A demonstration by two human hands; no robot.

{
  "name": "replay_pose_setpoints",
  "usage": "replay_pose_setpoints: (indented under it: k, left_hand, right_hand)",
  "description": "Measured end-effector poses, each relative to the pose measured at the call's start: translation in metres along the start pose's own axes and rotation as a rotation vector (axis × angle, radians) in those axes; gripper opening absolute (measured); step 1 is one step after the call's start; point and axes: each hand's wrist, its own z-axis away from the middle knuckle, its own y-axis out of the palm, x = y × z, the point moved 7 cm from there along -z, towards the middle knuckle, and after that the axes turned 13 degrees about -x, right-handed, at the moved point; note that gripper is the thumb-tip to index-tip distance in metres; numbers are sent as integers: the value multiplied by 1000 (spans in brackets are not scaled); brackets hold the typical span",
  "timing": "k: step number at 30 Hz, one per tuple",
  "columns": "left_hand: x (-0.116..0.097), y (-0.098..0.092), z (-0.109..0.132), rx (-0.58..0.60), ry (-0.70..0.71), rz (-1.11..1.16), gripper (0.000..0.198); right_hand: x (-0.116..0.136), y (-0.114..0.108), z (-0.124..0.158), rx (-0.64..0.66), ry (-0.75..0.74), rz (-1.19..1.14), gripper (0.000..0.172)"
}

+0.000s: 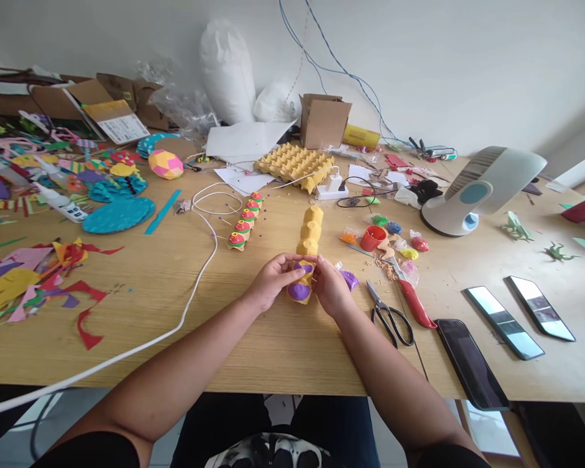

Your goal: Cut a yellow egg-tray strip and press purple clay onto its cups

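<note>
In the middle of the table lies a yellow egg carton strip (312,227), pointing away from me. Purple clay (299,291) covers its near bumps; the far bumps are bare yellow. My left hand (277,281) grips the strip's left side, thumb on the purple clay and fingers bent around the edge. My right hand (329,286) closes on the opposite side, its fingertips meeting the left ones over the strip. A purple clay packet (350,280) sits just beyond my right hand. Left of the strip stands a decorated carton strip (244,225) with red and green caps.
Scissors (387,315), a red-handled knife (414,300) and several phones (472,364) lie at the right. Near a red cup (372,238) are small clay bags. A white fan (478,188) stands behind. A white cable (195,292) crosses the left side, beside coloured scraps (43,279).
</note>
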Motion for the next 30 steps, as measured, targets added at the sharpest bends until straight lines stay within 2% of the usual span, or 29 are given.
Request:
replay_pose_setpoints:
  k: [5, 9, 13, 19, 30]
  left_hand:
    - [2, -4, -2, -51, 22, -11, 38]
    - [4, -8, -2, -124, 17, -12, 39]
    - [4, -8, -2, -143, 16, 4, 39]
    - [4, -9, -2, -173, 9, 12, 40]
    - [2, -12, -3, -210, 50, 22, 35]
  right_hand:
    - [1, -1, 1, -15, -42, 32, 34]
    - [3, 0, 2, 4, -104, 103, 33]
    - [1, -2, 0, -2, -142, 136, 33]
    - [-3, 1, 1, 48, -139, 111, 27]
    - [-2, 4, 7, 28, -127, 125, 27]
